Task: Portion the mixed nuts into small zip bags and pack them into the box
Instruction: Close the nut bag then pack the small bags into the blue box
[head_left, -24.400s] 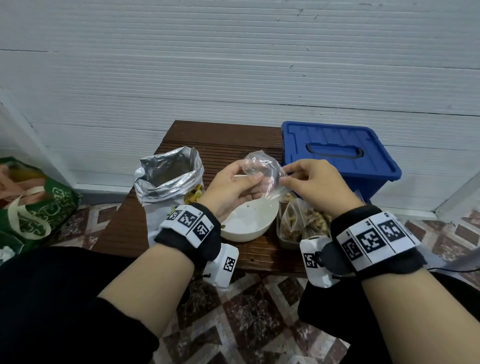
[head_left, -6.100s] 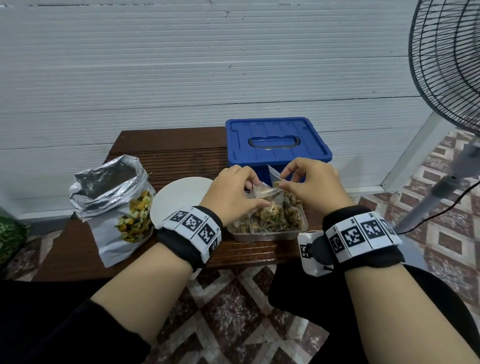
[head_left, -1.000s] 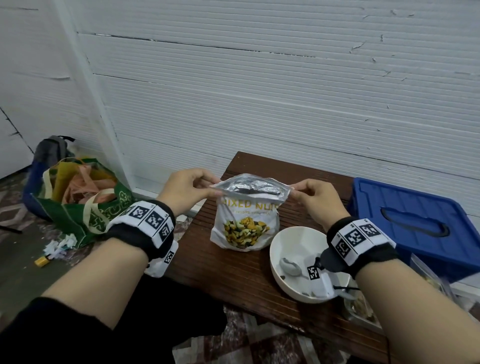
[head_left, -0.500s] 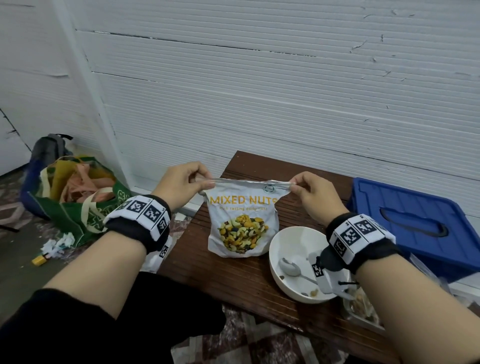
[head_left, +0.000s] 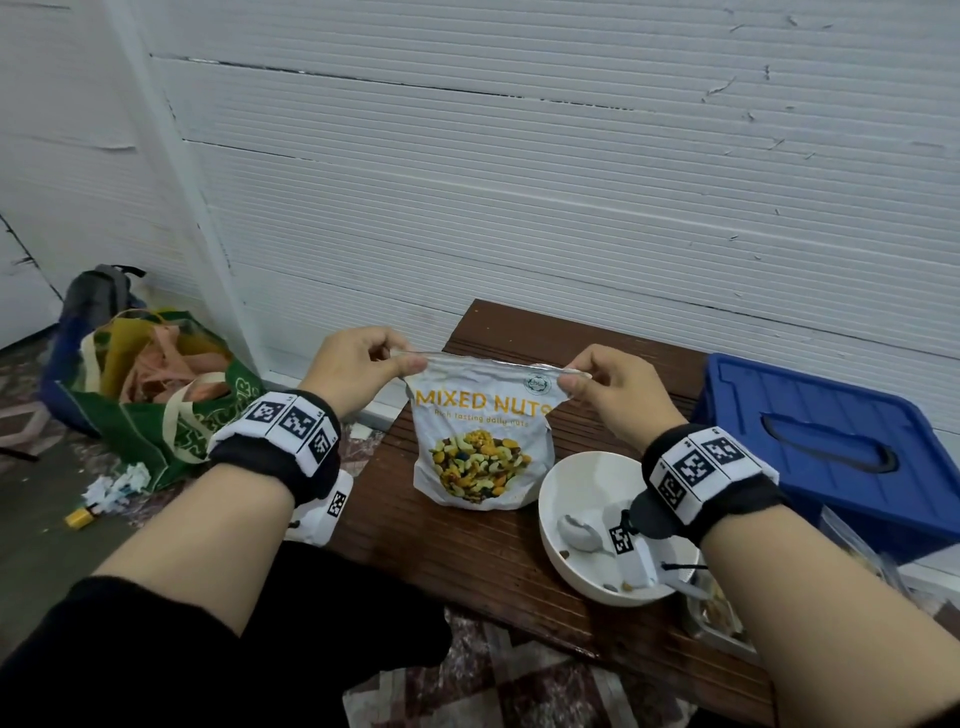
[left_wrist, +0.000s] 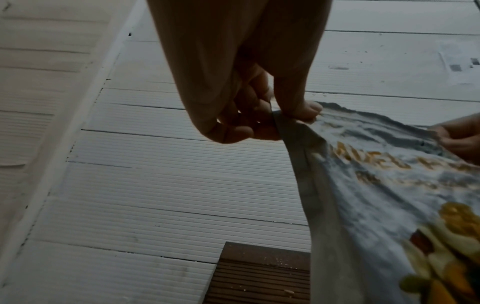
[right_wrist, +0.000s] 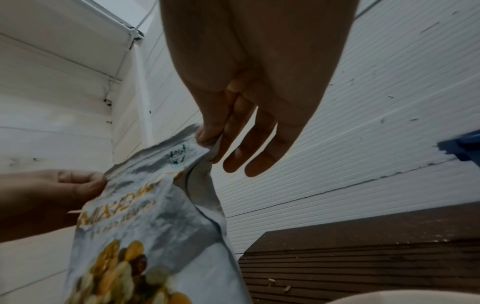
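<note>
Both hands, left hand (head_left: 358, 366) and right hand (head_left: 613, 395), pinched the top corners of the mixed nuts pouch (head_left: 480, 441), pulled flat just left of the nearly empty bowl (head_left: 566, 499). Portioning seemed nearly finished; the blue box (head_left: 831, 441), right of the bowl, remained lidded.

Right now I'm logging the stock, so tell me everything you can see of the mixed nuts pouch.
The mixed nuts pouch is white and crinkled, printed MIXED NUTS in yellow above a picture of nuts. It stands upright on the brown slatted table, left of the white bowl. The left hand and right hand pinch its top corners, pulling the mouth flat.
</note>
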